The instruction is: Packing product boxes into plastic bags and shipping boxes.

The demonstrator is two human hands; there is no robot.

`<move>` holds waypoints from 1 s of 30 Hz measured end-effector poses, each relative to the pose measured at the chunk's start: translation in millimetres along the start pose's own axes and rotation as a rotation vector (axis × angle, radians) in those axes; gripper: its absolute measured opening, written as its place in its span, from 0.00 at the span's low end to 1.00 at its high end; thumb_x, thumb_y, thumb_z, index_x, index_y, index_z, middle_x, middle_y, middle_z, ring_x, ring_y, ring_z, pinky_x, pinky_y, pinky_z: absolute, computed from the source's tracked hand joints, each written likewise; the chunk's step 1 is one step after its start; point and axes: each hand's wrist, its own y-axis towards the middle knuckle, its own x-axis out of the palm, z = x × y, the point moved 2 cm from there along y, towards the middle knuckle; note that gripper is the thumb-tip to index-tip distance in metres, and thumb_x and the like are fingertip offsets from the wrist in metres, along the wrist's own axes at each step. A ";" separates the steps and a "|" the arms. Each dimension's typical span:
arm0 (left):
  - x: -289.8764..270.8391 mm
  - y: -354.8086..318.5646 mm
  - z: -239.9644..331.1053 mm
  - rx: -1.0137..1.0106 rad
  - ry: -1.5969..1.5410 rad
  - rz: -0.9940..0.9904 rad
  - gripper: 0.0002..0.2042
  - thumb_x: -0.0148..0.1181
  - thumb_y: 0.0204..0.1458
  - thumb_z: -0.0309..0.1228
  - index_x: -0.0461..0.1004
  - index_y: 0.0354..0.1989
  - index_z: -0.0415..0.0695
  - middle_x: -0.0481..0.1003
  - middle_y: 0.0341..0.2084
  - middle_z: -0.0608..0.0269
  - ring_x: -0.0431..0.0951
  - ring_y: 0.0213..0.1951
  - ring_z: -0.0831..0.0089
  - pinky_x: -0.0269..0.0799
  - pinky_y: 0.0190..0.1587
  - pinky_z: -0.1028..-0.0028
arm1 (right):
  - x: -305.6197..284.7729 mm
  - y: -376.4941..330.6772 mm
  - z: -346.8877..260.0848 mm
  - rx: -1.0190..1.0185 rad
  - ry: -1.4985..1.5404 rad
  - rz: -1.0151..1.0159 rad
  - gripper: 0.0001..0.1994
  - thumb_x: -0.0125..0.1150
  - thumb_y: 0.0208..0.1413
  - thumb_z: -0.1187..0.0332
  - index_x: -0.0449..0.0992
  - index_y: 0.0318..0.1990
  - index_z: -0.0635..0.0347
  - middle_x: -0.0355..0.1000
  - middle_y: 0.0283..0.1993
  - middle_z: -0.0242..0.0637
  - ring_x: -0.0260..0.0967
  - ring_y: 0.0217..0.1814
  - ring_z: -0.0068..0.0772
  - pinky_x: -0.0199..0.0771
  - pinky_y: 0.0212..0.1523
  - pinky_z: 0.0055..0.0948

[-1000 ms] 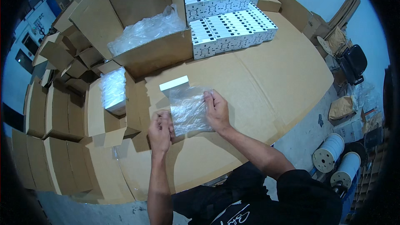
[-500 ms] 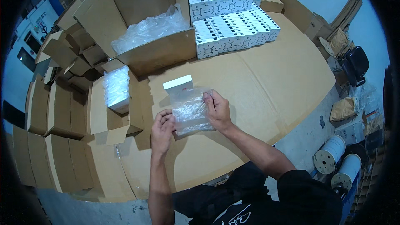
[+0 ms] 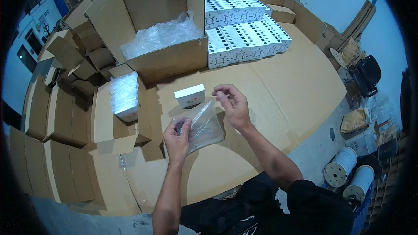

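Observation:
A clear plastic bag point(image 3: 204, 128) hangs flat and slanted above the cardboard-covered table. My left hand point(image 3: 177, 139) is closed on its left edge, thumb on top. Just beyond the bag's upper right corner is my right hand point(image 3: 235, 109), its fingers loosely bent and apart from the film, with nothing visible in them. A small white box point(image 3: 190, 95) stands on the table right behind the bag, its front side facing me.
At left, an open carton point(image 3: 102, 117) holds a row of film-wrapped white boxes point(image 3: 124, 93). Behind stands a large carton point(image 3: 170, 58) with loose plastic bags point(image 3: 163, 37). Stacked white boxes point(image 3: 248, 39) fill the back. Several empty cartons point(image 3: 65, 113) line the left side.
My right hand has let go of the bag and moved up and right. The bag, crinkled before, now hangs smoother from my left hand, uncovering the white box's front.

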 end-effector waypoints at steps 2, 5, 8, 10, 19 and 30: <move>-1.2 1.8 0.7 0.027 0.003 -0.015 0.07 0.65 0.60 0.29 0.79 0.40 0.38 0.78 0.30 0.67 0.74 0.31 0.82 0.71 0.35 0.79 | -0.1 10.1 -34.0 -0.053 -0.229 -0.145 0.09 0.65 0.58 0.69 0.79 0.45 0.59 0.78 0.41 0.35 0.74 0.43 0.30 0.73 0.43 0.30; -1.5 2.3 2.4 0.090 0.009 -0.033 0.06 0.65 0.59 0.27 0.78 0.40 0.38 0.79 0.31 0.67 0.76 0.32 0.82 0.72 0.36 0.79 | 14.4 15.5 -50.1 -0.556 -0.491 -0.404 0.13 0.70 0.50 0.70 0.79 0.45 0.56 0.75 0.49 0.37 0.71 0.51 0.39 0.73 0.51 0.36; -0.5 3.5 0.6 0.111 -0.011 -0.025 0.05 0.65 0.58 0.25 0.77 0.40 0.38 0.80 0.32 0.66 0.77 0.34 0.81 0.73 0.38 0.78 | 26.2 14.8 -49.0 -0.572 -0.576 -0.518 0.15 0.72 0.45 0.69 0.80 0.43 0.53 0.72 0.54 0.35 0.66 0.58 0.44 0.70 0.58 0.43; 1.7 4.5 1.5 0.096 -0.036 -0.022 0.05 0.65 0.58 0.24 0.77 0.40 0.38 0.80 0.33 0.65 0.78 0.35 0.80 0.74 0.39 0.78 | 28.6 13.3 -47.0 -0.613 -0.588 -0.531 0.15 0.73 0.45 0.67 0.80 0.43 0.51 0.72 0.54 0.34 0.66 0.58 0.43 0.69 0.59 0.44; -0.2 5.5 -3.5 0.136 0.070 -0.017 0.08 0.67 0.54 0.22 0.77 0.41 0.37 0.80 0.32 0.65 0.77 0.35 0.81 0.74 0.39 0.77 | 44.1 11.9 -46.7 -0.666 -0.610 -0.562 0.10 0.73 0.46 0.68 0.80 0.37 0.53 0.72 0.51 0.33 0.67 0.56 0.42 0.67 0.58 0.43; -3.5 6.2 -0.4 0.233 0.199 -0.073 0.13 0.70 0.50 0.24 0.76 0.42 0.37 0.82 0.34 0.58 0.81 0.38 0.74 0.75 0.42 0.72 | 50.3 14.0 -63.6 -0.646 -0.618 -0.788 0.08 0.67 0.46 0.71 0.75 0.34 0.59 0.71 0.41 0.41 0.69 0.47 0.44 0.71 0.49 0.41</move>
